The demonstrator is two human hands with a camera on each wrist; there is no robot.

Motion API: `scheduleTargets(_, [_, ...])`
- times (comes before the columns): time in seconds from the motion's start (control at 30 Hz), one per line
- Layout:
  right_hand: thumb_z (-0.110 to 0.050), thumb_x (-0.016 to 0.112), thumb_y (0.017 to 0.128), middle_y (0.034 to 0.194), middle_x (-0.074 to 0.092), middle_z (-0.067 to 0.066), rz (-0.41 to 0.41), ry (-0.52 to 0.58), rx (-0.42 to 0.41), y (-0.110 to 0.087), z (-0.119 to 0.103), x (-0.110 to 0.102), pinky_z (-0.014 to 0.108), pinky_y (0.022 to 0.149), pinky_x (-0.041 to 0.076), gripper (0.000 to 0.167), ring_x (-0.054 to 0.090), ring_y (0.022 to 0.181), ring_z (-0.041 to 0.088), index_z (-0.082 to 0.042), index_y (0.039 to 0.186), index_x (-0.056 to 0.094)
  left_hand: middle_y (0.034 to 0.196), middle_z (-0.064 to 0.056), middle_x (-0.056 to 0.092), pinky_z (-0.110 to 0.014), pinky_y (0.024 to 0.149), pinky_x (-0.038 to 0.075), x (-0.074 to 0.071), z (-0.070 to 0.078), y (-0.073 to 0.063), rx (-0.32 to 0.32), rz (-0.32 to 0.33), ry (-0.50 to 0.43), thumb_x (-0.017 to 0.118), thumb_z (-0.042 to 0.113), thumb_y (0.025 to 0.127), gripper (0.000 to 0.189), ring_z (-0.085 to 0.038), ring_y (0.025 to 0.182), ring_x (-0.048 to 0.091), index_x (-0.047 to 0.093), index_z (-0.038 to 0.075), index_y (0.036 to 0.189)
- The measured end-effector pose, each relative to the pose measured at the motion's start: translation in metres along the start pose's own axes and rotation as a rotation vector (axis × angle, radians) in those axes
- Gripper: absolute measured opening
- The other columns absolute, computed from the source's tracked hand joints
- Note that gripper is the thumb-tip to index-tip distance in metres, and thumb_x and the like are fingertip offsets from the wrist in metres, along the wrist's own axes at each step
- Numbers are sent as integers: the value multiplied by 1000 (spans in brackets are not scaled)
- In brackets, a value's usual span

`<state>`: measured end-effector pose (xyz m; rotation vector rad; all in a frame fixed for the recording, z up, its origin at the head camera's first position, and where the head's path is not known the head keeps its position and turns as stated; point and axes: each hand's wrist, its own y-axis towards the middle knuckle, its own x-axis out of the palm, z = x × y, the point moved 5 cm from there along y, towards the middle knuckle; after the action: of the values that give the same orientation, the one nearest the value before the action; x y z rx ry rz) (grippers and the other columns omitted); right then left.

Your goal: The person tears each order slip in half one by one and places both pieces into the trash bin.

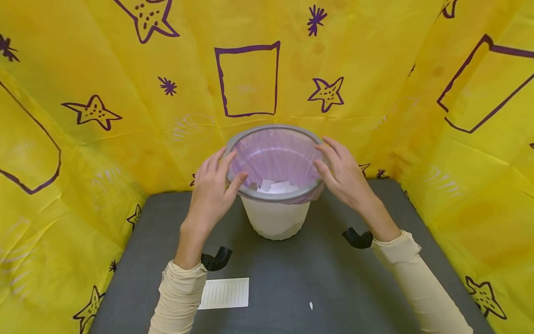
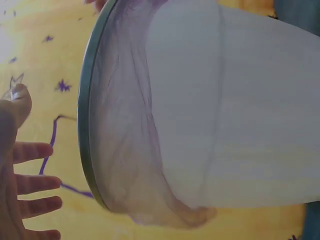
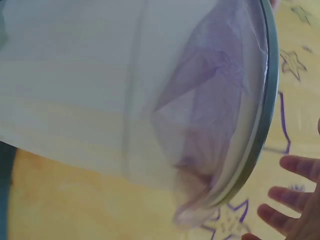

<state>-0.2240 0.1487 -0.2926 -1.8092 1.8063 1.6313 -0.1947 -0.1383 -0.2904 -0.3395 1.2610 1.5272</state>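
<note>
A white waste bin (image 1: 275, 215) stands upright on the dark table, with a grey ring (image 1: 275, 197) around its mouth. Its translucent purple liner bag (image 1: 271, 148) folds out under the ring and hangs down outside, as the liner (image 2: 130, 115) in the left wrist view shows. Torn white paper pieces (image 1: 277, 187) lie inside. My left hand (image 1: 212, 185) is at the left of the ring, its fingers spread and straight. Opposite it, my right hand (image 1: 344, 176) is at the right side, fingers (image 3: 292, 197) extended beside the ring. Neither hand grips anything.
A lined paper card (image 1: 227, 293) lies on the table by the left forearm. A tiny white scrap (image 1: 311, 305) is near the front. Yellow cloth walls (image 1: 292, 28) with purple drawings enclose the table (image 1: 267, 264). Black curved mounts (image 1: 358, 238) stick out from both wrists.
</note>
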Motion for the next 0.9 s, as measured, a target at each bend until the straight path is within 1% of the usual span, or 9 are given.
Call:
scheduleTargets(0.1, [-45,43,101,156,32,18,27,34,77,-22,12,1,66,112,22,55,28,142,42,-7,139,49,154,-13,36,-60,114,24,1,-11,-24,-30,73,7,50,59,93,68,-39,139,34,45,15,144])
scheduleTargets(0.2, [-46,47,99,157,28,18,41,51,147,-39,22,3,71,109,21,59,26,142,46,-7,143,44,156,-16,33,-61,114,24,6,-22,-46,-65,110,21,48,64,92,75,-41,139,33,42,13,146])
scheduleTargets(0.27, [-47,48,98,158,27,19,35,44,176,-46,27,6,73,108,21,61,26,141,48,-8,145,42,156,-17,31,-61,114,24,10,-28,-54,-79,115,27,48,65,91,77,-42,139,33,39,12,148])
scheduleTargets(0.33, [-47,49,98,158,26,18,21,34,191,-49,31,9,73,107,21,62,26,141,49,-9,146,40,157,-17,30,-61,114,24,13,-32,-57,-85,119,30,49,64,91,77,-42,139,32,38,13,149])
scheduleTargets(0.5, [-48,52,96,159,25,18,-11,-5,212,-58,37,14,74,107,20,64,26,141,50,-14,148,38,157,-16,30,-60,114,23,17,-35,-57,-81,114,43,50,64,91,78,-42,139,33,36,14,150])
scheduleTargets(0.57, [-48,53,95,159,25,18,-14,-21,216,-63,40,16,73,108,20,65,26,141,50,-14,148,38,157,-16,30,-60,114,24,20,-36,-59,-88,114,51,50,64,91,78,-42,138,34,36,14,150])
scheduleTargets(0.63, [-47,54,95,159,25,18,-14,-33,223,-70,43,19,72,108,20,65,26,140,49,-14,149,38,158,-15,30,-60,114,24,26,-40,-63,-106,111,58,52,62,91,77,-41,138,34,35,15,150])
scheduleTargets(0.73, [-45,56,94,158,26,19,-7,-30,246,-83,48,24,72,107,21,66,27,140,49,-13,149,38,159,-14,26,-60,114,24,40,-47,-77,-158,92,61,55,59,91,76,-40,140,32,33,18,151])
scheduleTargets(0.9, [-39,60,93,157,27,21,-23,23,305,-108,54,40,73,106,22,66,25,140,49,-12,149,37,160,-15,23,-60,115,21,68,-60,-109,-270,26,39,59,54,90,78,-39,144,26,29,19,153])
